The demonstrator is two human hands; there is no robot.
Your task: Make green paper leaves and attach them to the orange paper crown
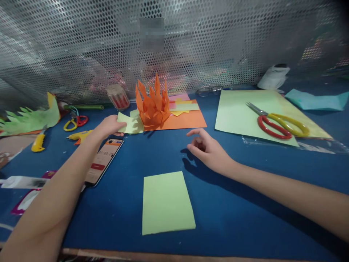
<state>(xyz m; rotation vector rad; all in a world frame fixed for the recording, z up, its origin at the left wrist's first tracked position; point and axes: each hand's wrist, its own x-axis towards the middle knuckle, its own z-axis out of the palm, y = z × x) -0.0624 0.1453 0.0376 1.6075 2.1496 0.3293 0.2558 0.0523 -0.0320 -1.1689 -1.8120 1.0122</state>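
Between the closed fingers of my left hand [110, 126] is the left end of a pale green paper piece [132, 124], near the orange folded-paper flower [153, 105]. That flower stands upright by an orange sheet [188, 118]. My right hand [205, 149] hovers over the blue table with fingers curled apart and nothing in them. A light green paper square [168, 203] lies flat in front of me. Just below my left hand rests a phone [105, 160] with a timer on its screen.
Scissors with red and yellow handles [278, 125] lie on large green sheets [237, 105] at right. To the left are a yellow glue gun [80, 136], a yellow cutter [39, 142], small scissors [75, 120] and spiky green paper [29, 118]. Perforated metal [191, 43] closes off the back.
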